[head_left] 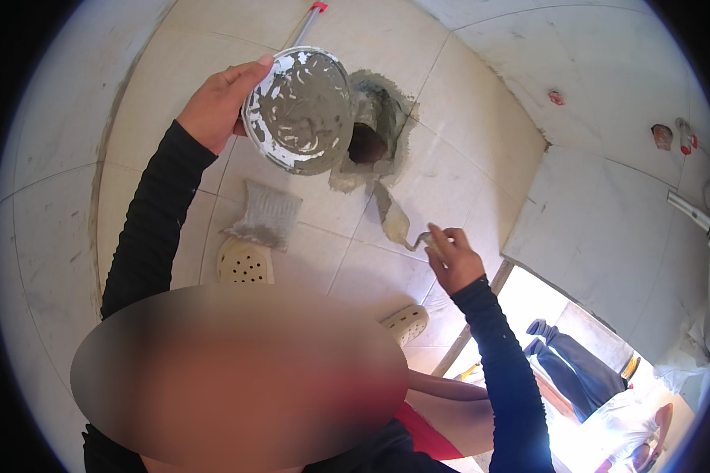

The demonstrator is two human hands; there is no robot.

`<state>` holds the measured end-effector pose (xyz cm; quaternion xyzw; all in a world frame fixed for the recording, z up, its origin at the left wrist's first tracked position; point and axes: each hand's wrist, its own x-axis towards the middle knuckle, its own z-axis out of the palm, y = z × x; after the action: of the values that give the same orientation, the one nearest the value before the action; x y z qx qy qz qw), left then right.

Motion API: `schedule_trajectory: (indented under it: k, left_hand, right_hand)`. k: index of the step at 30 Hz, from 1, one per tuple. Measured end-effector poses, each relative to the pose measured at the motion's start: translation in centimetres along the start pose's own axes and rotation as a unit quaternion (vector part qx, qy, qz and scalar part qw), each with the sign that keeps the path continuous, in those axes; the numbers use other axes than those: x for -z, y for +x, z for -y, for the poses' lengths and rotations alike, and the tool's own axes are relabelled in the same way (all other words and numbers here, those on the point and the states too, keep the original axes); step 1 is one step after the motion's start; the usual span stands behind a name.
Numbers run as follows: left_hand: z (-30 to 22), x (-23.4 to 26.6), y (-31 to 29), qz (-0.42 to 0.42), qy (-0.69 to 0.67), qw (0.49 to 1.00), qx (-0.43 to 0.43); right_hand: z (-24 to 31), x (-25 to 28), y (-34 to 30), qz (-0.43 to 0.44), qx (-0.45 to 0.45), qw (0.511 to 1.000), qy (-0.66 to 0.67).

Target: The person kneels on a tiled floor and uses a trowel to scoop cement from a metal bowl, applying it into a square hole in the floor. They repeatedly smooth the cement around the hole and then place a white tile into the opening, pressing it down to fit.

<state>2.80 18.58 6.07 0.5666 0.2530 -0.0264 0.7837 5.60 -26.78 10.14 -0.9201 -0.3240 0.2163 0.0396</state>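
My left hand (225,102) grips the rim of a round white lid (298,110) smeared with grey mortar, its coated face showing. My right hand (454,258) is closed around the handle of a pointing trowel (394,221), whose blade is coated in mortar and points up and left. Between the two lies a rough hole (368,143) cut in the tiled floor, with wet grey mortar around its edge and a dark opening inside. The lid overlaps the hole's left side in this view. The trowel tip is just below the hole's lower edge.
A broken tile piece (268,214) lies on the beige floor, beside a cream clog (244,262). Another clog (406,323) is further right. A grey rod with a red end (312,20) lies beyond the lid. A person (588,370) is past the doorway at lower right.
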Motion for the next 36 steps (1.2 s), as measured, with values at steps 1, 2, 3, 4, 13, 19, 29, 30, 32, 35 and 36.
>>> schedule_trajectory:
  k: [1, 2, 3, 4, 13, 19, 29, 30, 32, 35, 36]
  left_hand:
    - [0.2, 0.4, 0.1, 0.003, 0.004, 1.000, 0.008]
    - [0.5, 0.8, 0.2, 0.013, 0.008, 1.000, 0.011]
    - [0.7, 1.3, 0.6, 0.024, 0.015, 1.000, 0.014]
    - [0.9, 1.7, 0.9, 0.035, 0.006, 0.999, 0.018]
    - [2.9, -0.3, 1.8, 0.073, -0.086, 0.992, 0.054]
    - [2.5, -1.1, 1.5, 0.172, -0.035, 0.974, 0.144]
    - [3.7, -3.1, 0.8, 0.243, 0.006, 0.960, 0.142]
    - [3.4, -3.2, 0.6, 0.234, 0.000, 0.962, 0.142]
    - [2.8, -3.5, 0.2, 0.220, -0.012, 0.965, 0.142]
    - [1.4, -4.0, -1.1, 0.184, -0.002, 0.971, 0.152]
    - [1.1, -4.4, -1.6, 0.170, 0.009, 0.975, 0.145]
  right_hand:
    - [-0.2, 0.6, -0.2, -0.036, 0.003, 0.999, 0.034]
    - [-0.5, 1.3, 0.1, -0.060, 0.011, 0.996, 0.059]
    - [-0.9, 2.1, 0.4, -0.085, 0.017, 0.993, 0.085]
    - [-1.0, 2.6, 0.6, -0.118, 0.024, 0.986, 0.118]
    - [2.1, 7.3, 0.8, -0.052, 0.005, 0.956, 0.288]
    - [2.5, 9.8, 2.7, -0.001, 0.088, 0.972, 0.219]
    - [3.0, 10.2, 4.1, 0.027, 0.141, 0.980, 0.140]
    - [3.0, 10.0, 4.0, 0.030, 0.139, 0.979, 0.146]
    - [2.8, 9.4, 3.8, 0.033, 0.128, 0.977, 0.168]
    - [2.2, 8.4, 3.6, 0.045, 0.104, 0.970, 0.216]
    - [1.9, 7.8, 3.6, 0.048, 0.103, 0.963, 0.244]
